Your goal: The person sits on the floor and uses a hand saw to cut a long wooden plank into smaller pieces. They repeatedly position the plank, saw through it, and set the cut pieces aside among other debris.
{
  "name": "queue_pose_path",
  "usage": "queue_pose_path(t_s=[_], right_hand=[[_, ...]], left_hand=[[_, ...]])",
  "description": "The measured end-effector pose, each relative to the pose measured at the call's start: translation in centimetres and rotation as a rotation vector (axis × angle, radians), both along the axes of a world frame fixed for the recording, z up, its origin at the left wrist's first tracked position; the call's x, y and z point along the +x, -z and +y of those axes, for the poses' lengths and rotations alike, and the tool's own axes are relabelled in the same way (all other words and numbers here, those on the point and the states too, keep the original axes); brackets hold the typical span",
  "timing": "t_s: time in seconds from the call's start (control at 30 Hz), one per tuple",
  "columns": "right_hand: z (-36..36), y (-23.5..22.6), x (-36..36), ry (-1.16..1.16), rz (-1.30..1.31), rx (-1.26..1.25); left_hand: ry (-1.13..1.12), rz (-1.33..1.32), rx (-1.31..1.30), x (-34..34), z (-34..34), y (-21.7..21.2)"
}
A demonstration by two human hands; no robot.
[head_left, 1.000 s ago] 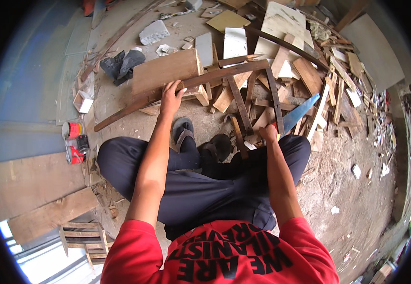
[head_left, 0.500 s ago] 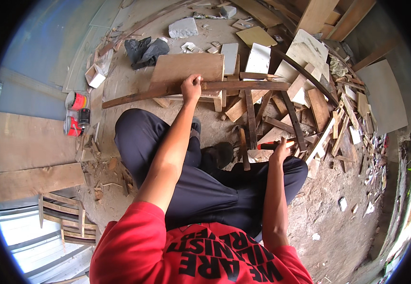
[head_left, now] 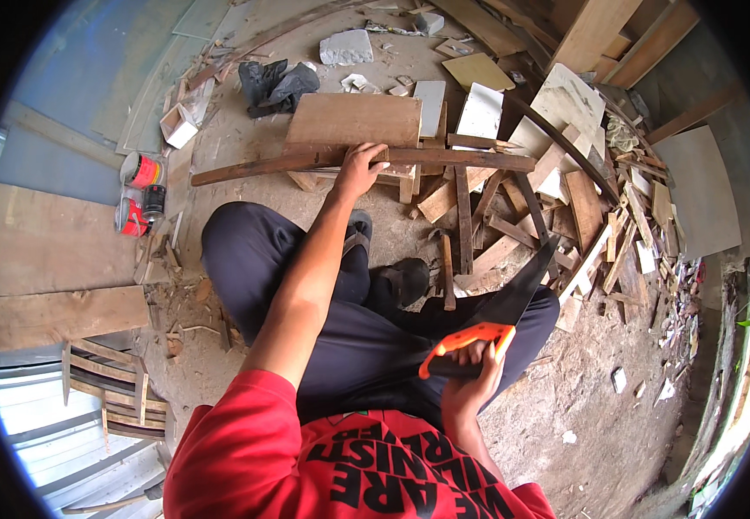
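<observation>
A long dark wooden strip (head_left: 453, 158) lies crosswise over a low wooden bench (head_left: 353, 121). My left hand (head_left: 362, 166) grips the strip near its middle, fingers curled over the upper edge. In my right hand (head_left: 472, 381) is a handsaw (head_left: 513, 294), held by its orange and black handle above my right thigh. The saw's dark blade slants up and away to the right, apart from the strip. A hammer (head_left: 447, 268) with a wooden handle lies between my feet and the offcuts.
Wood offcuts (head_left: 582, 203) and boards are heaped at the right. Red and black cans (head_left: 141, 170) stand at the left, with a black plastic bag (head_left: 278, 86) and a pale stone block (head_left: 346, 48) beyond the bench. A slatted wooden piece (head_left: 124, 389) sits at lower left.
My right hand has drawn the handsaw out from beside the wood pile, back toward my body, and its blade now shows. The left hand stays on the strip, its grip slightly shifted.
</observation>
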State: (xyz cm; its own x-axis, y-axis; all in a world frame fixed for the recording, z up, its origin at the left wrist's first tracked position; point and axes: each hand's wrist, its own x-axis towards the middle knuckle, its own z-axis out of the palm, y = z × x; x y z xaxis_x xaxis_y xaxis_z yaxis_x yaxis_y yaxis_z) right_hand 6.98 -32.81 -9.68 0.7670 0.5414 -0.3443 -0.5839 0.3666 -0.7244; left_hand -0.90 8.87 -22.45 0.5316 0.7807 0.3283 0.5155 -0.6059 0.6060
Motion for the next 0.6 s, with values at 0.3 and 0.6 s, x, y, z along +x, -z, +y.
queue_pose_path(t_s=[0.3,0.6], right_hand=[[6.3,0.5,1.3,-0.300,-0.501,-0.208],[13.2,5.8,1.4,-0.376,-0.931,-0.366]], left_hand=[[0.095,-0.036,-0.031,3.7,-1.1,-0.2],[-0.042,-0.201,-0.210,4.5,-0.3,-0.5]])
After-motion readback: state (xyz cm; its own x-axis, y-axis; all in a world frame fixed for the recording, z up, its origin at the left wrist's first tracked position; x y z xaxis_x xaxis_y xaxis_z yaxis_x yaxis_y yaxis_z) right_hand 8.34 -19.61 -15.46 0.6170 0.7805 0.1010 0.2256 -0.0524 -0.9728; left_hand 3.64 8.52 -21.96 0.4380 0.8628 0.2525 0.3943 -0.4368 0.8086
